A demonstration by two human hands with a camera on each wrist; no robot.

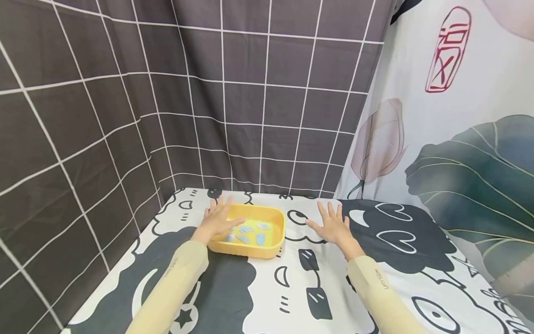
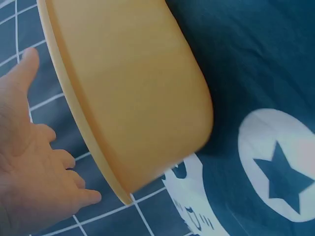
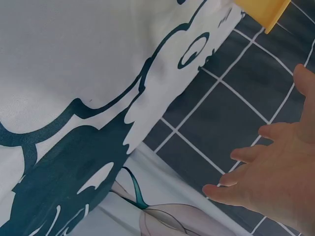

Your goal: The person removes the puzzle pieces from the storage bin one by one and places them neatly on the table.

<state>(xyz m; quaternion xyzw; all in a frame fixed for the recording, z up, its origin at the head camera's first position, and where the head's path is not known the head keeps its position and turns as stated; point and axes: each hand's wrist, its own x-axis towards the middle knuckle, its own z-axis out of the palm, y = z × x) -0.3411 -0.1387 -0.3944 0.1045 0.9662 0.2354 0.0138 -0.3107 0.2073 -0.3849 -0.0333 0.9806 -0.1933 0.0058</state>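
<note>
A yellow rectangular tub (image 1: 246,251) stands on the printed cloth, left of the middle in the head view. Inside it lie several small pale-blue flat pieces (image 1: 260,239), too small to make out closely. My left hand (image 1: 218,220) is spread over the tub's left end, palm down, overlapping its rim in the head view. In the left wrist view that hand (image 2: 44,162) shows beside the tub's long wall (image 2: 133,93), holding nothing. To the right of the tub, my right hand (image 1: 335,227) hovers over the cloth with fingers spread and nothing in it.
The black-and-white cartoon cloth (image 1: 275,297) covers the surface. A dark grid-patterned curtain (image 1: 246,102) hangs at the back and left. On the right hangs a white curtain (image 1: 471,106) with leaf and flower prints.
</note>
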